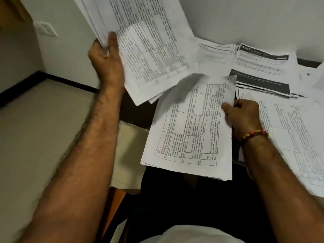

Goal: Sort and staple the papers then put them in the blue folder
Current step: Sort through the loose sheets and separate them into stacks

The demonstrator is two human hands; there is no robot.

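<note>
My left hand [105, 57] grips a raised sheaf of papers [140, 41], my right hand [243, 114] pinches a tabled set [189, 130] above my lap — I'd compare headings before merging; no blue folder in view.

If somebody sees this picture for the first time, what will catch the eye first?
Probably the two bare arms, each holding printed sheets: the left hand lifts a sheaf of tables up at the top, the right hand grips another set over the lap. Then the loose papers spread at the right.
</note>
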